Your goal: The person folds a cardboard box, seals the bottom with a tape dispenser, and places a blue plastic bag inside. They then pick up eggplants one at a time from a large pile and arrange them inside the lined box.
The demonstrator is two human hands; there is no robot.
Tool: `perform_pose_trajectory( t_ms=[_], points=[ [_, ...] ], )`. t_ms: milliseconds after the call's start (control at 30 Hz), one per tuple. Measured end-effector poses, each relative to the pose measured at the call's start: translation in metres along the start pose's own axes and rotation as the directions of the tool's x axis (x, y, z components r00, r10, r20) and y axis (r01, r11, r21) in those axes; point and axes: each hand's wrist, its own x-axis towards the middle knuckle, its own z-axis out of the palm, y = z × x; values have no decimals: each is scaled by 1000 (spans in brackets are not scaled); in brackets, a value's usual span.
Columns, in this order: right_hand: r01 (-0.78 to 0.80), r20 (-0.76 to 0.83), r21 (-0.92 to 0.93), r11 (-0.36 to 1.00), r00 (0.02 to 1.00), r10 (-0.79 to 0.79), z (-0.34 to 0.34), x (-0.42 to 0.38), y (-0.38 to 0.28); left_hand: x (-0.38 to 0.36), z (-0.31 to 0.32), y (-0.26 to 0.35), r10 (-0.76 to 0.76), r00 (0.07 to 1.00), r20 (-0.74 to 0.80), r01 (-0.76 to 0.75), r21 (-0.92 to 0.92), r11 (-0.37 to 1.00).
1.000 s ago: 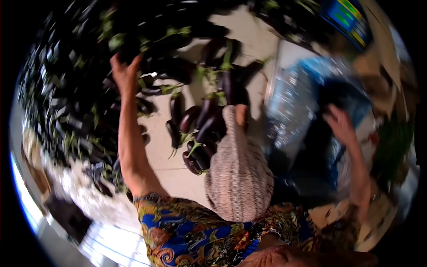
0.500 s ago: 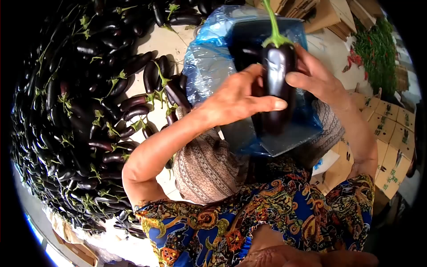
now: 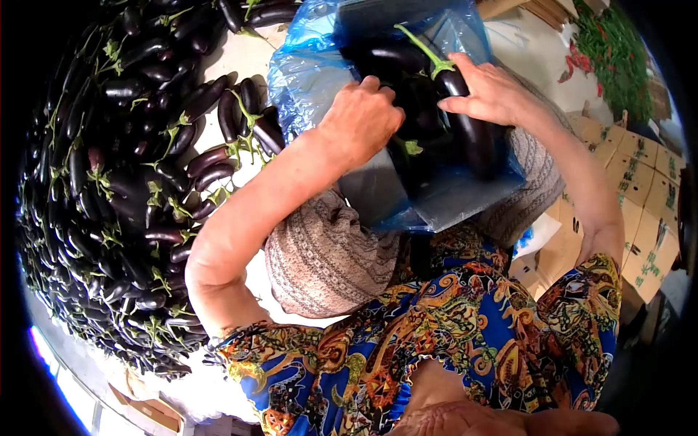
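A dark purple eggplant [image 3: 471, 134] with a green cap and long stem lies slanted inside the box lined with blue plastic [image 3: 454, 207]. My right hand [image 3: 491, 91] has thumb and fingers around its upper end, just below the cap. Over the left part of the box is my left hand [image 3: 363, 116], its fingers curled inward. The fingertips are hidden, so whatever they hold does not show. Other eggplants [image 3: 392, 62] lie deeper in the box, partly in shadow. The box sits between my knees.
A large heap of eggplants [image 3: 109, 203] covers the floor to the left. Flat cardboard boxes [image 3: 632, 203] are stacked at the right. Green and red chili peppers [image 3: 614, 65] are piled at the upper right. Loose eggplants [image 3: 227, 116] lie beside the box.
The eggplant was lifted in both hands and has gone down into the box, tilting. My left hand has left it and moved left, fingers curling. My right hand stays on its top end.
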Motion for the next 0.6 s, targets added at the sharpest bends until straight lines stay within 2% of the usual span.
perform_pose_trajectory(
  t_ms=[67,100,133,200,300,400,433,533,567,600],
  points=[
    [-43,-15,-151,988,999,42,12,16,1,23,3,-1,-9,973,230,-6,68,998],
    [-15,43,-187,982,999,24,15,25,-1,32,5,-2,35,958,286,-47,38,998],
    [35,101,-173,984,995,-18,17,30,-4,42,10,-4,29,929,369,-34,8,999],
    [74,108,-167,983,993,-56,25,41,-6,58,23,-5,16,849,527,11,-49,999],
    [104,62,-142,984,993,-96,31,47,-3,72,45,4,163,717,678,-163,-65,985],
    [75,61,-130,989,996,-68,27,50,-9,77,62,12,216,685,696,-167,-138,976],
    [104,88,-123,987,992,-94,19,49,-13,75,62,14,236,709,665,-176,-158,972],
    [152,78,-107,983,987,-144,17,48,-11,81,196,-24,218,754,620,-146,-166,975],
    [159,65,-101,982,986,-153,20,48,-9,77,80,3,148,742,654,-88,-124,988],
    [165,51,-92,982,986,-161,26,49,-7,76,81,1,163,760,630,-106,-129,986]
  ],
)
